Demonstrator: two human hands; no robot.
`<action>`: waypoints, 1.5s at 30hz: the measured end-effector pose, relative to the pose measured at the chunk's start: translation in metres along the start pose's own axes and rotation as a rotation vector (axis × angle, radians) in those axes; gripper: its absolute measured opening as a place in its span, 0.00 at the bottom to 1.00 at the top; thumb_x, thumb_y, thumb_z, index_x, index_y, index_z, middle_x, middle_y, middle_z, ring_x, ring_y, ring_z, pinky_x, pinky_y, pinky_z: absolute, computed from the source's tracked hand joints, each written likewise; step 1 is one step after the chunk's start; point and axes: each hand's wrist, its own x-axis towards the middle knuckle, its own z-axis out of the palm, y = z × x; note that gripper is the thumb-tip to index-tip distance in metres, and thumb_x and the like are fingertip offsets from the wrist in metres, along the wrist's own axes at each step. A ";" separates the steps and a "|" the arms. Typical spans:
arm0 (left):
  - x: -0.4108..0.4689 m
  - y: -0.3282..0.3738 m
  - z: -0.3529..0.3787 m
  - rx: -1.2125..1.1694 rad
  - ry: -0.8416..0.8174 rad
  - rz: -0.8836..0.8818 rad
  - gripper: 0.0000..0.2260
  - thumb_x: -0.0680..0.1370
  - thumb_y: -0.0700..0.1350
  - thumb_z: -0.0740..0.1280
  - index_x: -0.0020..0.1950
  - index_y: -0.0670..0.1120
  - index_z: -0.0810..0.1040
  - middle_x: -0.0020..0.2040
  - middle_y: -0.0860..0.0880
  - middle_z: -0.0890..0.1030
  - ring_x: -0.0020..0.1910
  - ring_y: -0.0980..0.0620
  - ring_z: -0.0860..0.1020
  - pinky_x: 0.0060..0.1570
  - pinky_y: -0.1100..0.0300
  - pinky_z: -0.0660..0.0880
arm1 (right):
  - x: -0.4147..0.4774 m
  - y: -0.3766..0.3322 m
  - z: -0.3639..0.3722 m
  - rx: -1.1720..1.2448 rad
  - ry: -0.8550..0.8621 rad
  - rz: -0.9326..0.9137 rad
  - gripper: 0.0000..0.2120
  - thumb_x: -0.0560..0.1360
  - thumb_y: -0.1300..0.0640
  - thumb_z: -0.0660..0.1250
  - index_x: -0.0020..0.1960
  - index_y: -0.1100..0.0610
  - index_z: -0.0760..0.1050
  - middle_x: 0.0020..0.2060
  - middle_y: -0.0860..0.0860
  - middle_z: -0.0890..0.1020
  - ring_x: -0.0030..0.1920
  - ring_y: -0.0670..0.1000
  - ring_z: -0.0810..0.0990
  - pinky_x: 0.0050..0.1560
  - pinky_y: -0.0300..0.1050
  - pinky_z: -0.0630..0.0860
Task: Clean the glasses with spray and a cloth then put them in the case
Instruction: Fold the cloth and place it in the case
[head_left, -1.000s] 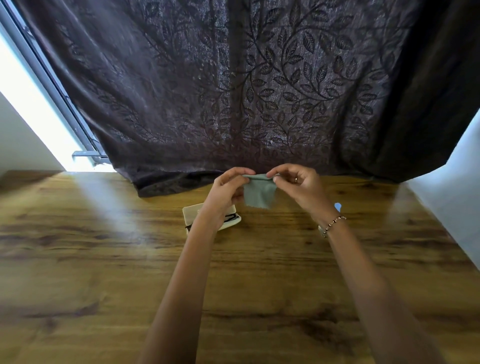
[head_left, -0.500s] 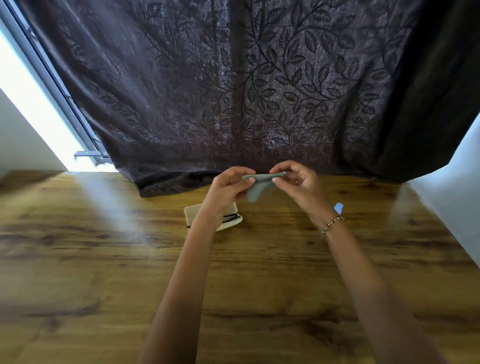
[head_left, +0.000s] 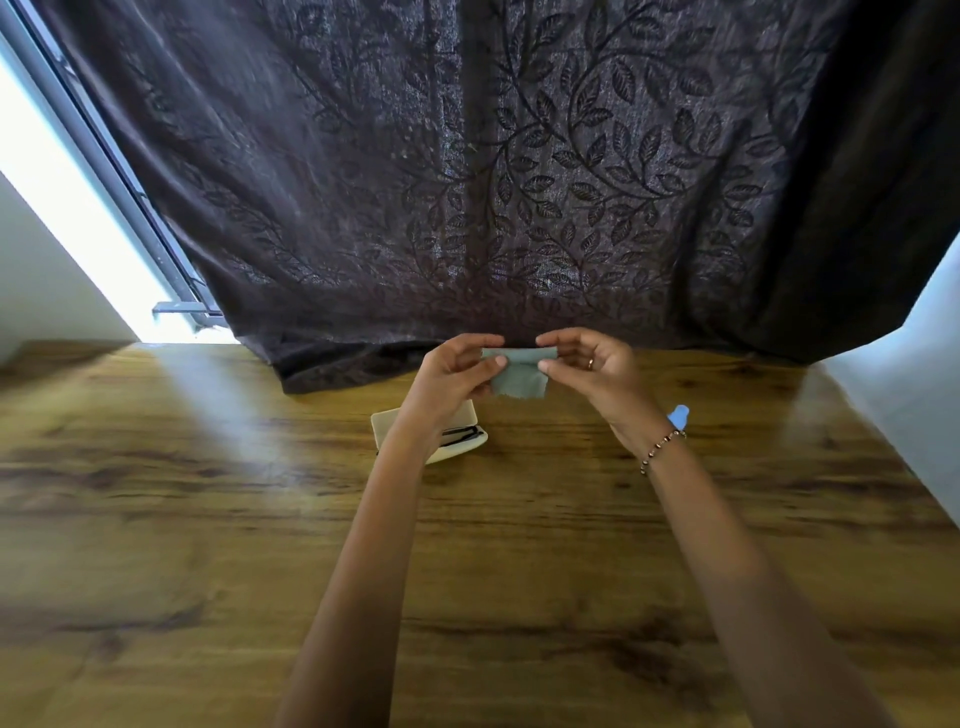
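Just above the middle of the frame, the left hand (head_left: 451, 375) and the right hand (head_left: 592, 366) hold a small grey-green cloth (head_left: 518, 375) between them, raised above the wooden table (head_left: 208, 519). Each hand pinches one end of the cloth's folded top edge between thumb and forefinger, the left hand at the left end and the right hand at the right, so the edge runs level between them while the rest of the cloth hangs down with a ragged lower hem. A ring shows on a finger of the right hand, and a beaded bracelet (head_left: 662, 451) circles the right wrist. Below the left hand, partly hidden by its wrist, a pale open case (head_left: 467, 441) lies on the table with the dark-framed glasses (head_left: 461, 432) resting in it. Just right of the right wrist a small light-blue object (head_left: 679, 416) peeks out, too hidden to identify. A dark leaf-patterned curtain (head_left: 519, 182) fills the upper frame, its hem draped onto the table's far edge, with a bright window strip (head_left: 62, 197) at the upper left.
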 end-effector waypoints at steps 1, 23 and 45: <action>0.000 0.000 0.000 0.013 -0.003 -0.001 0.08 0.75 0.40 0.70 0.53 0.49 0.80 0.41 0.55 0.84 0.40 0.62 0.81 0.39 0.69 0.77 | 0.000 0.001 0.001 -0.010 0.010 -0.003 0.09 0.70 0.64 0.73 0.48 0.52 0.81 0.44 0.47 0.84 0.44 0.42 0.80 0.45 0.35 0.76; -0.007 0.004 -0.008 0.082 -0.039 0.046 0.11 0.75 0.36 0.69 0.58 0.41 0.79 0.48 0.48 0.83 0.46 0.56 0.81 0.51 0.63 0.78 | -0.002 0.004 0.008 -0.053 -0.052 0.017 0.11 0.72 0.64 0.72 0.52 0.52 0.81 0.49 0.49 0.84 0.49 0.44 0.81 0.47 0.35 0.77; -0.008 -0.002 -0.015 0.244 0.027 0.120 0.14 0.72 0.33 0.71 0.57 0.41 0.78 0.52 0.46 0.81 0.50 0.55 0.81 0.53 0.64 0.77 | 0.002 0.011 0.015 -0.115 -0.094 0.071 0.09 0.73 0.57 0.72 0.53 0.52 0.81 0.48 0.48 0.84 0.42 0.44 0.82 0.41 0.38 0.80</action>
